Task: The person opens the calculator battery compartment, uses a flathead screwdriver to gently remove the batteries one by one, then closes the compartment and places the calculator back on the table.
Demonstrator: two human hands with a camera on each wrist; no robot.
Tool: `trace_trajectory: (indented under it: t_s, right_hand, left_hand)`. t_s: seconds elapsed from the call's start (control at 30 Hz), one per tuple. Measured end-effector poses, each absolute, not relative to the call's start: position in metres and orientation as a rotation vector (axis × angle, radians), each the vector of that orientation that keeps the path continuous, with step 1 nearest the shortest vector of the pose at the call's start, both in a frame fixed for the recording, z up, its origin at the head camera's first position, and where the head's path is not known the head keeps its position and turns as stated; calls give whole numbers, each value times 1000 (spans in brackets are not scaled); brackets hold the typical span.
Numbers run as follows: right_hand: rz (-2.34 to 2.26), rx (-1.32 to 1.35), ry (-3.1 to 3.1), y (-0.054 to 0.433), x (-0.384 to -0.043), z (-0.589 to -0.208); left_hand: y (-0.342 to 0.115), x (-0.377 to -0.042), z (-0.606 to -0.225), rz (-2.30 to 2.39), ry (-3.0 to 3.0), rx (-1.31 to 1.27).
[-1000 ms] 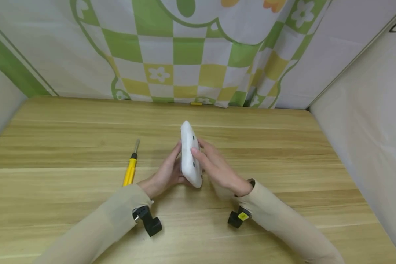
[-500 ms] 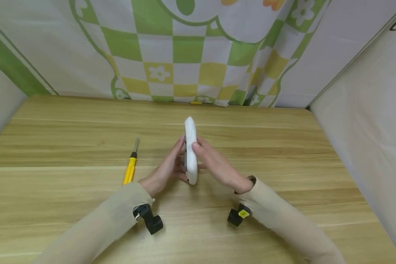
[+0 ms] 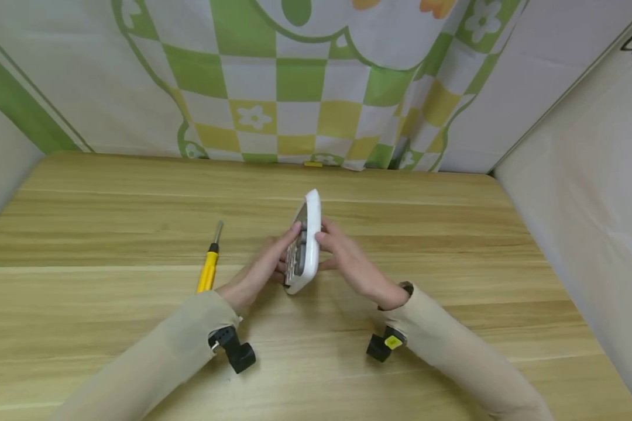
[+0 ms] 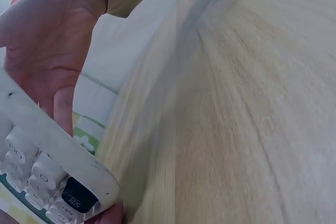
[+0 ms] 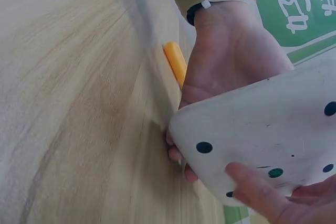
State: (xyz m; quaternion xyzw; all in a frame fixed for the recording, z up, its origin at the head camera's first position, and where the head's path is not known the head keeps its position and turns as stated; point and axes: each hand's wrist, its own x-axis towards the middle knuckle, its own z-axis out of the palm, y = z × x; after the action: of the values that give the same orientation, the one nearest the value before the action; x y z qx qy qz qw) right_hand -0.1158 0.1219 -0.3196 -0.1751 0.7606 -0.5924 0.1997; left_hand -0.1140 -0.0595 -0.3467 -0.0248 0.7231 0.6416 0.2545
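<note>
A white calculator [image 3: 309, 245] is held up on edge between both hands, above the wooden table. In the head view its grey keys face left and its back faces right. My left hand [image 3: 260, 266] grips it from the left, thumb on the key side, fingers partly hidden behind it. From the other side my right hand [image 3: 350, 260] holds it, thumb tip at the edge. White keys and a dark key show on the calculator [image 4: 79, 156] in the left wrist view. The right wrist view shows its back with dark round dots; there the right hand [image 5: 286, 203] is blurred.
A yellow-handled screwdriver [image 3: 208, 266] lies on the wooden table [image 3: 426, 234] left of the left hand, tip pointing away. A small yellow piece [image 3: 313, 164] sits at the back edge, beneath the checked curtain [image 3: 300, 82]. Black cameras hang at both wrists.
The calculator has turned in the hands: its back faced up toward the head camera, then its edge, and now its keys show. It has shifted slightly right. The screwdriver stays put.
</note>
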Motion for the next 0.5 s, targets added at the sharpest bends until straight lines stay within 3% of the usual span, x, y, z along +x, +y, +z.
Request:
trace_trajectory:
  t_s: [0.5]
  right_hand:
    - [-1766, -356, 2205, 133, -114, -324]
  left_hand:
    - [-71, -120, -349, 1704, 2091, -75]
